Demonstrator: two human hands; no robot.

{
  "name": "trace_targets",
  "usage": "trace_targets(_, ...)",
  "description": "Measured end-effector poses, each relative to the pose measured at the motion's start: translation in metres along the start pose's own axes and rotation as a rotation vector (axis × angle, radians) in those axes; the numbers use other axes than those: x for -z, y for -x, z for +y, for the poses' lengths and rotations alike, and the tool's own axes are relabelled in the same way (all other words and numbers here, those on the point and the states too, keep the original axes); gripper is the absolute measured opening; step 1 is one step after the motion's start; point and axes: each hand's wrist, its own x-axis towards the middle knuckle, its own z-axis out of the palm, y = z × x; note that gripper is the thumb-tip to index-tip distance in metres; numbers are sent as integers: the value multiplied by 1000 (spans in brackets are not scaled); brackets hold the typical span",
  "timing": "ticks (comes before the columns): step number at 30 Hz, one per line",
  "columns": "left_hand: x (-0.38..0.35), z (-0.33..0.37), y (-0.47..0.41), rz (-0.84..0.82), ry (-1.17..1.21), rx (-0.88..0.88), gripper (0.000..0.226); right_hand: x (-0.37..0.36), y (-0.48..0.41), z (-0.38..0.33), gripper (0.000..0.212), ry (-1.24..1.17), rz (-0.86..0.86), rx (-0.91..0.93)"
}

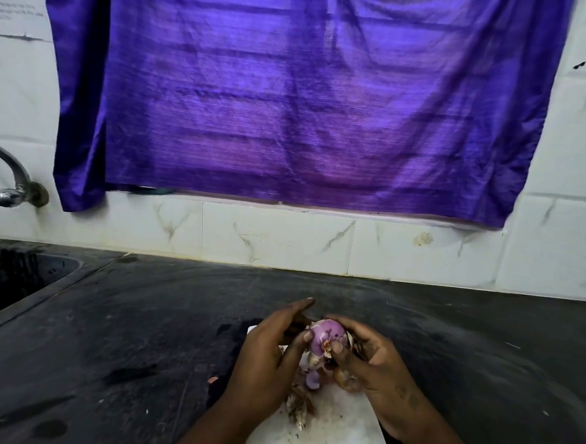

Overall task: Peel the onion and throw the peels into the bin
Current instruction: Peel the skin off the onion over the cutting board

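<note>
Two hands meet around a purple onion [323, 337] in the lower centre of the frame, just above a white cutting board [336, 434]. The left hand [271, 343] holds the onion from the left side: its thumb presses against the bulb's near left face, while its forefinger lies almost straight along the far side. The right hand [369, 361] grips the onion from the right, with its forefinger curled over the top and its thumb set on a pale flap of loose skin at the bulb's lower front. Much of the onion's upper surface is already bare, smooth and purple; dry skin clings at its right side and base. Whether the right palm also holds loose skin cannot be told.

Shed peels [299, 405], brown, white and purple, lie in a small heap on the board directly below the hands, with dark crumbs scattered beside them. The board rests on a dark, scuffed table [143, 332].

At the left edge, a dark sink [10, 281] is sunk into the table, with a metal tap [12, 180] fixed to the wall above it. White marbled tiles [284, 238] back the table, and a purple curtain [291, 103] fills the upper centre of the frame.
</note>
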Motion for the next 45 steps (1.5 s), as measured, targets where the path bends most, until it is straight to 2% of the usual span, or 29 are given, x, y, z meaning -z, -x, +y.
trace_targets(8,-1,0,-1,38,-3,-10,47,0,0,-2,37,23,-4,6)
trace_targets(12,-1,-2,0,56,-81,-66,52,-1,1,0,39,86,-3,21)
trace_targets(21,-2,-3,-2,148,-70,-17,56,-5,4,-2,38,85,-59,24)
trace_targets(28,0,-11,-4,145,3,80,51,-5,5,-2,77,-118,-156,-33)
trace_targets(30,0,-12,-3,125,-45,76,52,-6,5,-2,70,-139,-163,-18)
trace_targets(33,0,-17,-3,110,-136,98,56,-4,5,0,47,-172,-129,-10)
trace_targets(35,0,-18,-3,92,-176,143,54,-3,4,-1,49,-225,-117,-25)
trace_targets(38,1,-15,-2,52,-224,158,51,-5,4,-5,62,-256,-109,-39)
trace_targets(41,2,-9,-2,93,-161,139,32,-4,1,-2,43,-276,-77,-66)
trace_targets(44,2,-3,-2,134,-75,142,28,-5,2,-4,39,-257,-36,-85)
trace_targets(45,1,-1,-2,117,-61,132,31,-4,2,-4,48,-215,-35,-76)
